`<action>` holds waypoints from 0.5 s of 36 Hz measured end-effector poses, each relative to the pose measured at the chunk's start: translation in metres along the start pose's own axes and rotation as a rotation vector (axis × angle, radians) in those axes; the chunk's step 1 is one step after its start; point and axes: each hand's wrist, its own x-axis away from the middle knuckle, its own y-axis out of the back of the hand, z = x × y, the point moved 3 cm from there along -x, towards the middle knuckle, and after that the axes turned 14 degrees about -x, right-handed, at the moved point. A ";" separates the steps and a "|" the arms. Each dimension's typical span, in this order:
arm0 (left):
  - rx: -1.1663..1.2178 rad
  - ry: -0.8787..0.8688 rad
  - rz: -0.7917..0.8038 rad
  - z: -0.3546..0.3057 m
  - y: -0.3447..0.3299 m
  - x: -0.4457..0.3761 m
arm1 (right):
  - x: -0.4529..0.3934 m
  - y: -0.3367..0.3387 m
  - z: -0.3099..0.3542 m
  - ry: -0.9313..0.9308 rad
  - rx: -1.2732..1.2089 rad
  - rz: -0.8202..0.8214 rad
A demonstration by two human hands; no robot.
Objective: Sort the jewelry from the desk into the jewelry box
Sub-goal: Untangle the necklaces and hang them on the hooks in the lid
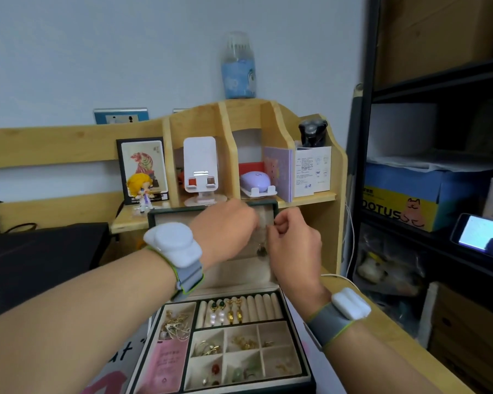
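Observation:
An open dark-edged jewelry box (303, 354) with a beige lining stands on the desk, its lid (271, 207) upright. Both hands are raised in front of the lid's inside. My left hand (225, 228) and my right hand (292, 240) pinch the thin chain of a necklace (261, 248), whose dark pendant hangs between them against the lid. Below, pearl and gold earrings (225, 311) sit in the ring rolls. Tangled gold chains (175, 324) fill the left compartment, above a pink card. Small rings and stones lie in the square compartments (239, 356).
A wooden desk organiser (248, 155) behind the box holds a white phone stand, a lilac case, boxes and a figurine. A black bag (40, 260) lies to the left. At the right, a black shelf (427, 172) has boxes and a lit phone (484, 240).

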 end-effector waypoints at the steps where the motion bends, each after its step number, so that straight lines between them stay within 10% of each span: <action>1: -0.034 0.003 0.013 -0.002 -0.003 0.001 | -0.002 0.000 0.000 -0.005 0.006 -0.008; 18: 0.122 0.483 -0.019 -0.024 -0.006 0.002 | -0.009 -0.019 0.005 0.404 0.281 -0.088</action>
